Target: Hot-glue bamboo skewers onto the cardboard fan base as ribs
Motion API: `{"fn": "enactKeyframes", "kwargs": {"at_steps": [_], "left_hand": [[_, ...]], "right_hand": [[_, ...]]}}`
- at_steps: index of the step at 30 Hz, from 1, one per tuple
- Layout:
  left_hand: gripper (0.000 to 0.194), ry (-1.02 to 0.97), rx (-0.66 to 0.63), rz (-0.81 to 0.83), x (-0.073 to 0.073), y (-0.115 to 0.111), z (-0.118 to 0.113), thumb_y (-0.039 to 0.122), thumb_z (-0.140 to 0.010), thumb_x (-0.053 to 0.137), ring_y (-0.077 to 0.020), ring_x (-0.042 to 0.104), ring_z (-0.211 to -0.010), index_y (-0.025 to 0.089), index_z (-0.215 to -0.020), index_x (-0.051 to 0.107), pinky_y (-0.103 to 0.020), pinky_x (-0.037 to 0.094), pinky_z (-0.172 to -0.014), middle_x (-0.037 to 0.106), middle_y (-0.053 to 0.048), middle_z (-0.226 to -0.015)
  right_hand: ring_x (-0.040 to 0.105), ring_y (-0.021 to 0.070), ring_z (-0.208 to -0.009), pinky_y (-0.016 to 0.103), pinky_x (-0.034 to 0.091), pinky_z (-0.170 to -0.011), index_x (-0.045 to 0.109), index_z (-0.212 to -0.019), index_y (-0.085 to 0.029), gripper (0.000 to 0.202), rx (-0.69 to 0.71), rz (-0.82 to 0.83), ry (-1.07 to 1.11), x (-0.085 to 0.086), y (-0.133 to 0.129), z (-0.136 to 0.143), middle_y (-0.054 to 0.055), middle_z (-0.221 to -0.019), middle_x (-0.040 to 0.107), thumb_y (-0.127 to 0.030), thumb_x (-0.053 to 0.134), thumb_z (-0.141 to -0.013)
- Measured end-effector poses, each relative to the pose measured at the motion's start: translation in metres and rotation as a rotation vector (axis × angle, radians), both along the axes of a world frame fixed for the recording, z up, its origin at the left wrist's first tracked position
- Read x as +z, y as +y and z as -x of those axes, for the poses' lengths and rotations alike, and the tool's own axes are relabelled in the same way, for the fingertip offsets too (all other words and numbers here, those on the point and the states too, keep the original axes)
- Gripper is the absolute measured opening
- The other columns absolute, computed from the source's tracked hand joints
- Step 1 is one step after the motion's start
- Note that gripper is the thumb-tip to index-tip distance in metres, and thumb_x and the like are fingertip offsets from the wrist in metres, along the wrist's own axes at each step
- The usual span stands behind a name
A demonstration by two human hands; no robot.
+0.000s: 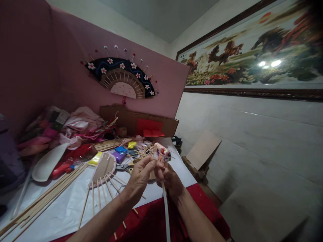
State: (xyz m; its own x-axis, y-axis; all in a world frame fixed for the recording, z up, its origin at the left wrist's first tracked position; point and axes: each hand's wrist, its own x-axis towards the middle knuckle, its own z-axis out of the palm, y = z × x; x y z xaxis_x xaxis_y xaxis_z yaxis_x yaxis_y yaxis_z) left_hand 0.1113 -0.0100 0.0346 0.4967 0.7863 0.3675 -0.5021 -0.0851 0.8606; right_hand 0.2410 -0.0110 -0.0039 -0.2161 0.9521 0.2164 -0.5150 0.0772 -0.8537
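Observation:
My left hand (144, 169) is closed, thumb and index finger pinched near the base of a small patterned roll (162, 153) with white, red and purple colours. Close against it, my right hand (168, 176) is closed on the same piece from the right. A narrow white strip (166, 208) hangs down from between the hands toward the bottom edge. Left of my hands lies a half-round cardboard piece (103, 167) with a pale edging and thin wooden sticks fanning out from it. Scissors (124, 166) lie just behind my left hand, partly covered.
Long wooden sticks (50, 198) lie at the left on the white table cover (68, 211). Behind are blue clay packs (121, 150), a white scoop-shaped piece (47, 163) and pink bags. A decorated fan (122, 79) hangs on the pink panel. Cardboard leans at the right wall.

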Motion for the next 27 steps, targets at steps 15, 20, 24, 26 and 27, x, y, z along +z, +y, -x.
{"fn": "enactKeyframes", "kwargs": {"at_steps": [15, 20, 24, 26, 27], "left_hand": [[0.018, -0.02, 0.098, 0.065, -0.009, 0.005, -0.001, 0.03, -0.079, 0.057, -0.0157, 0.059, -0.065, 0.015, -0.085, 0.064, -0.029, 0.045, -0.065, 0.065, -0.004, -0.07], [0.014, -0.055, 0.12, 0.175, -0.004, 0.004, 0.001, 0.022, -0.073, 0.058, -0.0153, 0.06, -0.065, 0.015, -0.084, 0.064, -0.029, 0.044, -0.068, 0.066, -0.004, -0.069], [0.008, -0.076, 0.158, 0.248, 0.0, 0.011, 0.006, 0.015, -0.068, 0.057, -0.0087, 0.051, -0.053, 0.014, -0.075, 0.062, -0.021, 0.038, -0.055, 0.06, 0.0, -0.058], [0.008, -0.092, 0.165, 0.258, 0.002, 0.02, 0.009, 0.017, -0.066, 0.061, -0.0078, 0.049, -0.051, 0.012, -0.072, 0.062, -0.02, 0.036, -0.052, 0.058, 0.001, -0.056], [0.01, -0.088, 0.165, 0.258, 0.003, 0.025, 0.009, 0.018, -0.065, 0.063, -0.0077, 0.049, -0.051, 0.012, -0.072, 0.062, -0.02, 0.036, -0.051, 0.058, 0.0, -0.056]], "right_hand": [[0.017, -0.0019, -0.029, 0.009, 0.019, -0.027, 0.056, -0.075, -0.013, 0.007, 0.005, 0.047, 0.107, 0.006, -0.001, -0.008, -0.008, -0.048, 0.047, -0.014, 0.059, -0.069], [0.016, -0.0027, -0.03, 0.01, 0.018, -0.028, 0.056, -0.066, -0.011, 0.008, -0.026, 0.04, 0.092, 0.007, -0.002, -0.01, -0.007, -0.048, 0.047, -0.017, 0.06, -0.071], [0.015, -0.0014, -0.028, 0.012, 0.019, -0.028, 0.052, -0.055, -0.012, 0.021, -0.031, -0.006, 0.073, 0.009, -0.003, -0.011, -0.009, -0.042, 0.04, -0.021, 0.058, -0.072], [0.013, -0.0002, -0.027, 0.013, 0.016, -0.028, 0.052, -0.053, -0.013, 0.023, -0.029, 0.01, 0.083, 0.009, -0.002, -0.012, -0.01, -0.036, 0.032, -0.023, 0.058, -0.073], [0.013, 0.0003, -0.027, 0.013, 0.015, -0.028, 0.052, -0.053, -0.013, 0.024, -0.022, 0.023, 0.093, 0.008, -0.001, -0.013, -0.011, -0.033, 0.029, -0.024, 0.058, -0.073]]}}
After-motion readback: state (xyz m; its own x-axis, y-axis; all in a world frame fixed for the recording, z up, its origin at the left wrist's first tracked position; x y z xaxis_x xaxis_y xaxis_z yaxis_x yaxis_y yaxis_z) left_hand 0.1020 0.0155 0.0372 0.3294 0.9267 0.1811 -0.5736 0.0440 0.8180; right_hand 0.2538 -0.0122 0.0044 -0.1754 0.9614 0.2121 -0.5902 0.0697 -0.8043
